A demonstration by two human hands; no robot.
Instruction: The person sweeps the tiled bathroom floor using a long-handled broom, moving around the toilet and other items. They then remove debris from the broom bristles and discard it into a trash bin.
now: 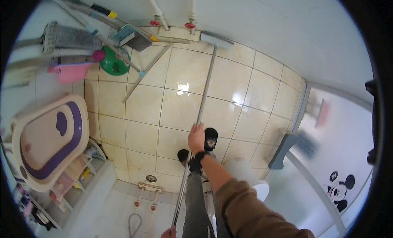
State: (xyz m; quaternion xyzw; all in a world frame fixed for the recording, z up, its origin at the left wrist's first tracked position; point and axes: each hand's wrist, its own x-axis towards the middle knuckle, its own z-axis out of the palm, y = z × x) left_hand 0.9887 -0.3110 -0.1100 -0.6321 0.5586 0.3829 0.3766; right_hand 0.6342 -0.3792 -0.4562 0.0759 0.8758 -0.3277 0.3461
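Observation:
My right hand [196, 140] is closed around the middle of a long metal pole [206, 87], with a black band on its wrist. At the bottom edge of the view, my left hand [169, 232] grips the pole's near end and is partly cut off. The pole slopes away across the tiled floor [141, 103]. Its wide, pale head [216, 40], of a floor mop or brush, lies at the foot of the far wall. Blur hides the exact kind of head.
Left are a floor squeegee [142, 73], a dustpan [135, 38], a green plastic item [115, 61] and a pink basin [72, 72]. A folding tub [50, 143] hangs over a shelf. White pipes with red valves [189, 25] stand behind; a white bin [238, 167] and door frame [302, 100] are right.

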